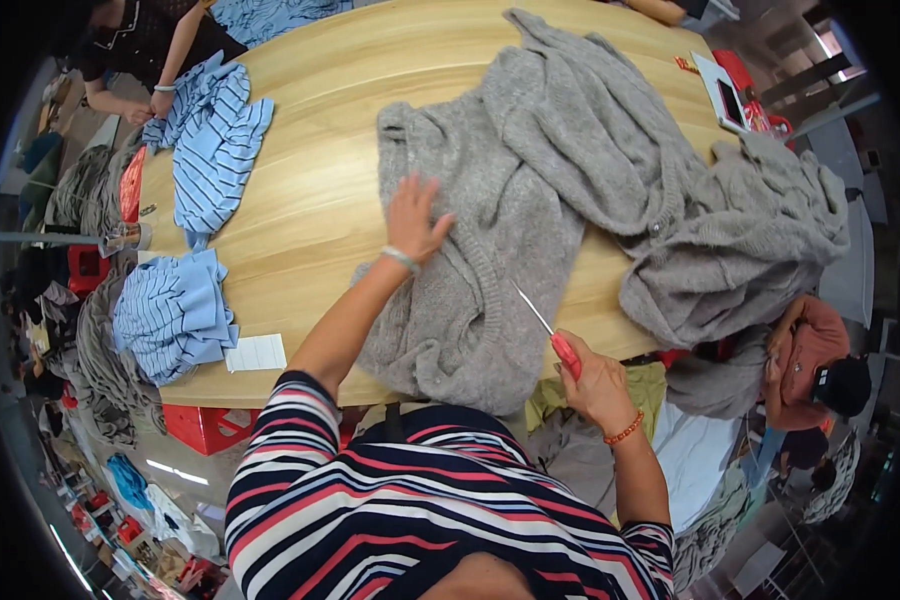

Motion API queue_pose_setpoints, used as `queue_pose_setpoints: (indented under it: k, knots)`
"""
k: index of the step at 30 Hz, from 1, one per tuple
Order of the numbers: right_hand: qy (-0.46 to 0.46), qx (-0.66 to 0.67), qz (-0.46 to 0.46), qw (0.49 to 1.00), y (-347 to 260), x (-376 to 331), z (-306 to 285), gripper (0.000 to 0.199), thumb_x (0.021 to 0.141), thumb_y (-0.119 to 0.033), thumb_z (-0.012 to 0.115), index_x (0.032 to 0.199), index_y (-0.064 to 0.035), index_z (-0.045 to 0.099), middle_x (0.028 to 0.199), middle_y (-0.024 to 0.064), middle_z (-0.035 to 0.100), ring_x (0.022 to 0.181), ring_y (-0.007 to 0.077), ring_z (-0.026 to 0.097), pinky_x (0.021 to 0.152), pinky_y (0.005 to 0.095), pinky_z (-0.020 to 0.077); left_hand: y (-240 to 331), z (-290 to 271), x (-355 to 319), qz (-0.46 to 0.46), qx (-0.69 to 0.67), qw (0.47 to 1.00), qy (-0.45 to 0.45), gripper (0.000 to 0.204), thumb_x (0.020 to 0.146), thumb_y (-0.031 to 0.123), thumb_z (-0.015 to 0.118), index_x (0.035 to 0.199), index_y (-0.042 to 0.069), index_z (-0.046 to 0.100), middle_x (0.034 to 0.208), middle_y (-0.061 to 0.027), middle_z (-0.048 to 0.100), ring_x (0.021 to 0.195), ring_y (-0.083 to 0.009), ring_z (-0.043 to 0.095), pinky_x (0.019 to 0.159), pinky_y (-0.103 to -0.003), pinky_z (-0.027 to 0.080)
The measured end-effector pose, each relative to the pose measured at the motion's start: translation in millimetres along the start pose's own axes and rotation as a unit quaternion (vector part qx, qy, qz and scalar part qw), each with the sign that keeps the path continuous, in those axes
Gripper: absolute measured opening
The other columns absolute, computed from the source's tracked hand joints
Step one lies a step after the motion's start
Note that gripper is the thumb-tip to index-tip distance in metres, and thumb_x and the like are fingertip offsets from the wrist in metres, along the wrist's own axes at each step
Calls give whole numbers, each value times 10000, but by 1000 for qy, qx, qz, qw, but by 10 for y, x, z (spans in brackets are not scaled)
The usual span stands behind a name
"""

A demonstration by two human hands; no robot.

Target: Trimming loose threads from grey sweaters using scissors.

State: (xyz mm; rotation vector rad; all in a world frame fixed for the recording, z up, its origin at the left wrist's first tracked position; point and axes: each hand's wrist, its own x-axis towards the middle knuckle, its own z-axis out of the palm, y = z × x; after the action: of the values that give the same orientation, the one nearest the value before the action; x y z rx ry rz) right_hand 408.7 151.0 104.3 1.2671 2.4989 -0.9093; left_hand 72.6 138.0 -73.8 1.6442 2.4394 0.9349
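A grey knitted sweater (530,255) lies spread on the wooden table in front of me. My left hand (415,218) rests flat on it, fingers spread, beside a ribbed band. Near the table's front edge, my right hand (598,385) is closed around the red handle of a tool (564,354) with a thin, pointed metal end. The tip hovers over or touches the sweater's lower right part; I cannot tell which. Whether it is a pair of closed scissors or a single-shaft tool does not show clearly.
More grey knitwear (735,240) is heaped at the right. Blue striped garments (215,150) lie at the left, where a co-worker's hands (160,103) handle one. A paper slip (256,353) lies at the front left, a phone (731,101) at the far right. The wooden table (310,130) has a curved-looking edge.
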Motion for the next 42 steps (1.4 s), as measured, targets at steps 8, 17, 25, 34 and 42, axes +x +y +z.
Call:
queue_pose_setpoints:
  k: [8,17,25,34,42]
  knots:
    - [-45,-56,-26,997,-467,826,-16,523,821,-251,623,1302,-123,461,816,216,652,789,412,628,747,491,476,-231,490,-47,26,95,988,-116,669,815,476,613,1402,239,397,1534,-135,191,1409,-397,121,1088,-624,87]
    - [77,-55,-149,984,-955,2368,7,271,838,-223,568,984,3,539,791,229,653,774,403,645,698,487,507,-209,473,-26,47,78,990,-111,702,761,504,657,1379,258,435,1532,-115,202,1401,-422,111,1075,-653,32]
    - [-24,-38,-105,993,-730,1927,-47,323,828,-200,585,1106,-45,531,824,245,644,796,416,629,710,496,487,-485,241,139,-39,-99,975,-196,573,794,424,652,1283,156,519,1440,-125,359,1362,-326,276,1091,-574,157]
    - [-31,-4,-57,998,-694,2018,39,288,836,-183,579,1083,-47,517,779,246,621,762,439,605,692,509,462,-881,418,893,44,78,992,-87,680,807,455,634,1383,170,410,1484,-116,308,1374,-318,270,1089,-581,175]
    - [-32,-6,-86,996,-963,2572,142,188,829,-160,562,953,-21,539,768,252,623,755,436,608,673,512,466,-987,322,866,26,135,979,-149,670,836,526,549,1407,205,407,1528,-90,244,1412,-326,185,1091,-593,113]
